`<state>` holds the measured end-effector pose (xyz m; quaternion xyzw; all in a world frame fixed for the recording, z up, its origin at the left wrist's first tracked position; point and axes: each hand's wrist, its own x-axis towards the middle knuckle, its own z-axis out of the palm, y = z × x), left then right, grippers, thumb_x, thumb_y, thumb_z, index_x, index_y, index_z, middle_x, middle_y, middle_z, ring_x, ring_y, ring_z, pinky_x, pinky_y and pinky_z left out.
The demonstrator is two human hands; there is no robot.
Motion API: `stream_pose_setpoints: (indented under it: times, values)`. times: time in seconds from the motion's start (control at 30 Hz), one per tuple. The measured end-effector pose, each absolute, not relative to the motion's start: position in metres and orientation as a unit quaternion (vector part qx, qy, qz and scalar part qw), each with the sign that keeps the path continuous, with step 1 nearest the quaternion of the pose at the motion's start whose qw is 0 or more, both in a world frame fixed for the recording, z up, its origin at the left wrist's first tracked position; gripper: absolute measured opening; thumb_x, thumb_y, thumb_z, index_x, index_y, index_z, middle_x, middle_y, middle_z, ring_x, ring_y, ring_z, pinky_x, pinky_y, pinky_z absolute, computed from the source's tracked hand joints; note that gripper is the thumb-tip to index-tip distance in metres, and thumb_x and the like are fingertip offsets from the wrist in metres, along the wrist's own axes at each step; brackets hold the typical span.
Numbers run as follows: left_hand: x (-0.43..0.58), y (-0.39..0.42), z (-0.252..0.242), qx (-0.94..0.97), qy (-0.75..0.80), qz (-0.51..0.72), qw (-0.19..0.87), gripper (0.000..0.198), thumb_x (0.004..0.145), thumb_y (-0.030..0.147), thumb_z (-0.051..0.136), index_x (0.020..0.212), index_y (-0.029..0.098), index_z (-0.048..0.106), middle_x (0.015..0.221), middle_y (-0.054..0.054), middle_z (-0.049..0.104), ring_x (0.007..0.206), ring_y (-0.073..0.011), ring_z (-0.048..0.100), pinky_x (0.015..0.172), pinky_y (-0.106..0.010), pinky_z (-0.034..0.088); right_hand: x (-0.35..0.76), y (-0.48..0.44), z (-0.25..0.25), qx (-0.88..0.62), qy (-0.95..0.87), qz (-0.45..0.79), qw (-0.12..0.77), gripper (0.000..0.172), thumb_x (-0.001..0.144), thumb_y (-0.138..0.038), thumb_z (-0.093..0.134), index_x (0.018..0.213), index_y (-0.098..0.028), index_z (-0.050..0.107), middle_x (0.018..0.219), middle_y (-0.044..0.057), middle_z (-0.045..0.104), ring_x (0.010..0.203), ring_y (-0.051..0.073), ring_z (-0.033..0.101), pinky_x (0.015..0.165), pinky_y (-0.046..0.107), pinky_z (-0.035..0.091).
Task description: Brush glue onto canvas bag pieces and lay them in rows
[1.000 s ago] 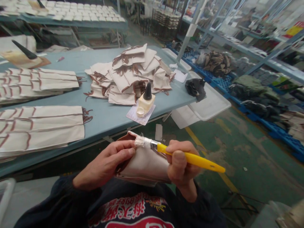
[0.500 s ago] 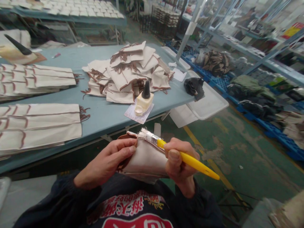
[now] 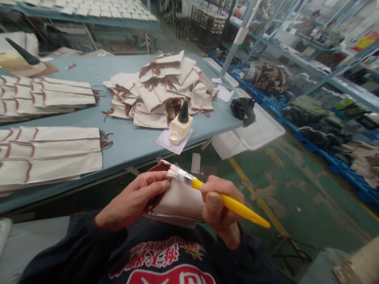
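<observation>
Cream piece [image 3: 180, 199] half hidden by 2 hands, brush [image 3: 219, 197] bristles blurred

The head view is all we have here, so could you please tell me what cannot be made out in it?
- Cloth pouch: its lower part is covered by the left hand and the right hand.
- Brush: whether its bristles carry glue is too small to tell.
- Bottle: its contents are not visible.
- Flat cloth stacks: cut off by the left edge.
- Far shelves: blurred.

Yellow-handled brush [image 3: 227, 203], cream brown-trimmed fabric piece [image 3: 179, 199], blue table [image 3: 133, 142].
</observation>
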<state>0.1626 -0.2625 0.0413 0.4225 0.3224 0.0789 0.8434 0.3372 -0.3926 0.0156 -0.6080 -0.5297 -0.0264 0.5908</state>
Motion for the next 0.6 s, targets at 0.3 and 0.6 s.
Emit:
stream_pose_setpoints:
  times: [0.3, 0.6]
  values:
    - [0.165, -0.261, 0.049, 0.433, 0.306, 0.064, 0.845, 0.043, 0.082, 0.048, 0.088, 0.109, 0.014, 0.084, 0.078, -0.004, 0.069, 0.063, -0.0117, 0.051, 0.055, -0.021, 0.036, 0.34, -0.368, 0.014, -0.651, -0.554, -0.085, 0.511, 0.013, 0.107, -0.022, 0.053, 0.111, -0.022, 0.066, 0.092, 0.003, 0.078, 0.079, 0.015, 0.076, 0.072, 0.025, 0.061]
    - [0.159, -0.246, 0.042, 0.554, 0.28, 0.034, 0.783, 0.054, 0.098, 0.059, 0.066, 0.127, 0.016, 0.08, 0.099, -0.01, 0.078, 0.079, -0.019, 0.059, 0.067, -0.027, 0.044, 0.353, -0.368, 0.014, -0.697, -0.48, -0.092, 0.524, 0.019, 0.109, -0.029, 0.05, 0.105, -0.021, 0.067, 0.091, 0.002, 0.074, 0.078, 0.015, 0.073, 0.074, 0.028, 0.059]
